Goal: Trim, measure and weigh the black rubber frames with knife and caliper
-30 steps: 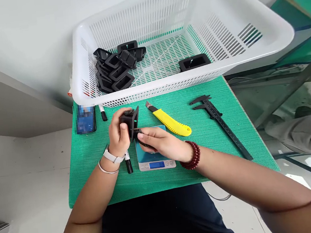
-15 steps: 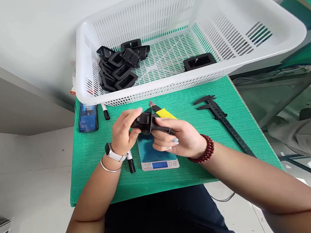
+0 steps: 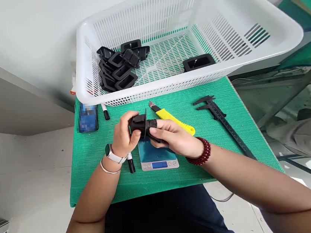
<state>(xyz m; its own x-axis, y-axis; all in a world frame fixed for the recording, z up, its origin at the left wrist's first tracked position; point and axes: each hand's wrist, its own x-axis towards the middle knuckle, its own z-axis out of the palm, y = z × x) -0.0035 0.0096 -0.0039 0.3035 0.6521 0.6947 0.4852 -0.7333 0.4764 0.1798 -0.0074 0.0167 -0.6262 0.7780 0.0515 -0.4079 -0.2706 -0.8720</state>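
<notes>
A black plastic part [image 3: 138,123] with a thin flange is held above a small digital scale [image 3: 156,154]. My left hand [image 3: 124,134] grips its left end between thumb and fingers. On the right side of the flange, my right hand [image 3: 174,135] is closed on a dark piece [image 3: 152,124] that meets the part; whether the two are one object I cannot tell. The scale's display reads near zero. A yellow utility knife [image 3: 174,121] lies just behind my right hand, with its blade out.
Behind stands a white basket [image 3: 152,88] with several black frames [image 3: 126,81]. A black caliper [image 3: 228,125] lies right on the green mat [image 3: 96,185]. A phone [image 3: 87,118] and two markers [image 3: 131,164] [image 3: 105,112] are left. A person's leg [image 3: 300,131] shows far right.
The black part has turned and shifted slightly left. My right hand has moved its fingers to a new grip and tilted, uncovering more of the yellow knife.
</notes>
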